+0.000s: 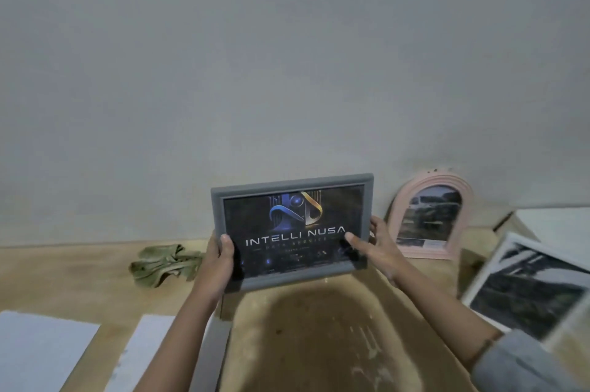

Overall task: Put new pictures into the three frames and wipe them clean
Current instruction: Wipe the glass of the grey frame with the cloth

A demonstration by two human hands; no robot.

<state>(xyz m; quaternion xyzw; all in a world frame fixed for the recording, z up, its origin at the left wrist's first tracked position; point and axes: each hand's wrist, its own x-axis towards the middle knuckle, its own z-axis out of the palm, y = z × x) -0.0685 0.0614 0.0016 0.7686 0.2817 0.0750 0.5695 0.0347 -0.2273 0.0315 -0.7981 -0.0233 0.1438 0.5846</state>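
The left hand (218,259) grips the lower left corner of the grey frame (292,230), thumb on the front. The right hand (378,248) holds its right edge, fingers loosely extended, thumb on the glass. The frame is held upright above the surface (79,280) and contains a dark logo picture (293,229).

Held: grey frame (292,230), upright in left hand (220,259) and right hand (378,246).
Desk (79,276) rear edge: green cloth (164,264), pink arched frame (429,216).

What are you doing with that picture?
A person holds a grey frame upright above the table, left hand gripping its left edge, right hand on its right side. It shows a dark picture reading INTELLI NUSA. A green cloth lies to the left; a pink arched frame stands against the wall.
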